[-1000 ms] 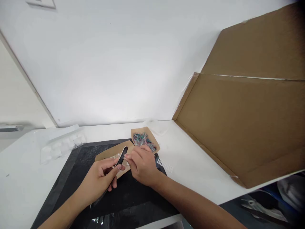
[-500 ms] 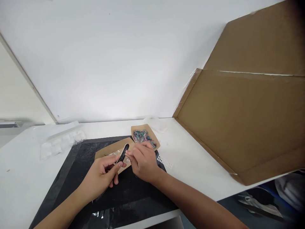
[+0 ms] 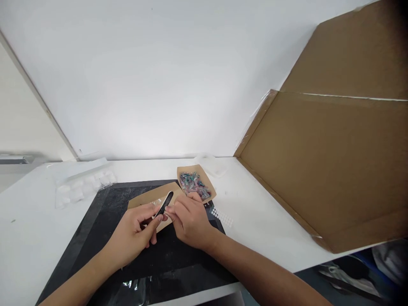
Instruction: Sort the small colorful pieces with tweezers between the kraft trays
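My left hand (image 3: pixel 134 231) is closed around a slim black file-like tool (image 3: pixel 165 203), its tip pointing up and to the right. My right hand (image 3: pixel 188 219) pinches something small and pale against that tool; I cannot make out what it is. Both hands hover over a black mat (image 3: pixel 105 221) and a flat brown paper tray (image 3: pixel 145 199). Just behind my right hand sits a second brown paper tray (image 3: pixel 212 191) filled with small bluish, shiny pieces (image 3: pixel 193 183).
A clear plastic blister tray (image 3: pixel 79 185) lies at the back left of the white table (image 3: pixel 261 212). A white dotted sheet (image 3: pixel 222 217) lies right of the mat. A large opened cardboard box (image 3: pixel 328 161) fills the right side. A clear lid (image 3: pixel 214 165) rests behind the trays.
The hands stay together over the paper tray; the black tool's tip shifts slightly. The view itself has drifted a little.
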`<state>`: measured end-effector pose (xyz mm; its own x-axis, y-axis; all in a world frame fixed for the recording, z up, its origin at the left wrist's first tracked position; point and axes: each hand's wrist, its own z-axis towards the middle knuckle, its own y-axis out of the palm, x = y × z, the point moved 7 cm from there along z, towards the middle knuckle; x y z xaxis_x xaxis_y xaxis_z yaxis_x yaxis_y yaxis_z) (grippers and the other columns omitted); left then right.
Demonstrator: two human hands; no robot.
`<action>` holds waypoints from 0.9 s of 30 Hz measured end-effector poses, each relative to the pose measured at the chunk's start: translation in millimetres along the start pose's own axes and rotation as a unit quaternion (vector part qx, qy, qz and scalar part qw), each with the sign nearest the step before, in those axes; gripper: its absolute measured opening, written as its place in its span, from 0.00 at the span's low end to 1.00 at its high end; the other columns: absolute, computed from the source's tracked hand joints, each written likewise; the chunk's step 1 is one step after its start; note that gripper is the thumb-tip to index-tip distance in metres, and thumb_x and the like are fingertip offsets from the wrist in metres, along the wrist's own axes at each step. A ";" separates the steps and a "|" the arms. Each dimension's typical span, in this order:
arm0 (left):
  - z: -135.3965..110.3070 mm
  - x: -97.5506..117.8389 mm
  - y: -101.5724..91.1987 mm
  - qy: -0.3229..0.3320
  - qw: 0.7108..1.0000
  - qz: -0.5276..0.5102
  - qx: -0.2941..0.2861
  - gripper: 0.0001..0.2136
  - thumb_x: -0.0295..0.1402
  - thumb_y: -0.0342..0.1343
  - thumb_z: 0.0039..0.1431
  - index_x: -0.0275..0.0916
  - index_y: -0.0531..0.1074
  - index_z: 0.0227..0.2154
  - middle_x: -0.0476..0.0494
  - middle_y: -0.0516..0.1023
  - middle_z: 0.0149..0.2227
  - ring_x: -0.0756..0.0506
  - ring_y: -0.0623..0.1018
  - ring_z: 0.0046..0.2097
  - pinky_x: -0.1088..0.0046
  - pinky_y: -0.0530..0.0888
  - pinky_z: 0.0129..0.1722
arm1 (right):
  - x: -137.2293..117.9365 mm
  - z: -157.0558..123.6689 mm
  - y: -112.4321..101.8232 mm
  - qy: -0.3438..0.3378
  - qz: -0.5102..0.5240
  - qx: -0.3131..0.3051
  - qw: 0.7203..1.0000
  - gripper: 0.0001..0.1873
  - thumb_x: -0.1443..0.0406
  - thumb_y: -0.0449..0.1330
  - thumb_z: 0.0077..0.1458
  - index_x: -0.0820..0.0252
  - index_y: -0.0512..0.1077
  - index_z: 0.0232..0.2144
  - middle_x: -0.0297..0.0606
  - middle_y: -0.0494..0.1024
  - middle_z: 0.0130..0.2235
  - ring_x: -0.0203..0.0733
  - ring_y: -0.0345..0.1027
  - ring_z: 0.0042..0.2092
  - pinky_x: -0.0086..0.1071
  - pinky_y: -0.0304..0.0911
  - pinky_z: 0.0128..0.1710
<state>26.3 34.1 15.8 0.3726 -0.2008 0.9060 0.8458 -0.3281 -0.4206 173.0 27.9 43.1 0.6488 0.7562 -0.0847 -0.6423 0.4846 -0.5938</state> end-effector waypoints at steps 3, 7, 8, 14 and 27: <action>-0.5 -2.1 0.5 0.004 1.000 -0.005 0.006 0.17 0.44 0.53 0.70 0.40 0.80 0.49 0.45 0.78 0.35 0.51 0.77 0.24 0.80 0.73 0.19 | 2.7 1.1 -4.9 0.018 -0.020 0.032 0.999 0.08 0.70 0.55 0.67 0.57 0.68 0.33 0.31 0.69 0.27 0.38 0.62 0.30 0.38 0.50 0.38; -2.4 -3.4 1.6 0.000 1.000 -0.021 0.011 0.18 0.45 0.54 0.70 0.39 0.81 0.49 0.41 0.80 0.41 0.51 0.77 0.24 0.79 0.74 0.19 | 5.2 1.1 -8.8 0.033 -0.021 0.054 0.998 0.07 0.71 0.56 0.66 0.58 0.67 0.33 0.32 0.70 0.27 0.39 0.63 0.31 0.38 0.50 0.38; -2.3 -3.7 2.4 -0.003 1.000 -0.020 0.008 0.18 0.45 0.54 0.70 0.39 0.81 0.49 0.41 0.79 0.40 0.51 0.77 0.23 0.78 0.74 0.19 | 3.6 0.8 -7.1 0.023 -0.014 0.042 0.999 0.06 0.71 0.56 0.66 0.58 0.67 0.34 0.32 0.70 0.28 0.39 0.63 0.32 0.38 0.50 0.38; 0.2 -5.3 4.1 -0.008 0.999 -0.039 0.002 0.19 0.47 0.55 0.69 0.39 0.80 0.51 0.42 0.79 0.38 0.51 0.77 0.24 0.77 0.75 0.19 | 8.8 0.7 -9.9 0.041 -0.035 0.064 0.997 0.08 0.70 0.56 0.67 0.58 0.67 0.33 0.31 0.69 0.26 0.38 0.62 0.31 0.38 0.49 0.37; -1.5 -18.1 6.9 -0.040 0.998 -0.039 -0.010 0.24 0.49 0.53 0.69 0.36 0.76 0.57 0.49 0.75 0.21 0.49 0.74 0.21 0.76 0.73 0.21 | 13.3 -2.2 -4.9 0.041 -0.021 0.041 0.998 0.07 0.70 0.56 0.67 0.58 0.68 0.34 0.32 0.71 0.27 0.39 0.64 0.32 0.39 0.49 0.38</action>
<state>24.8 34.1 -3.5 0.3351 -0.0999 0.9369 0.8665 -0.3578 -0.3481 185.6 34.6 43.1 0.7051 0.6973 -0.1290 -0.6428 0.5517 -0.5315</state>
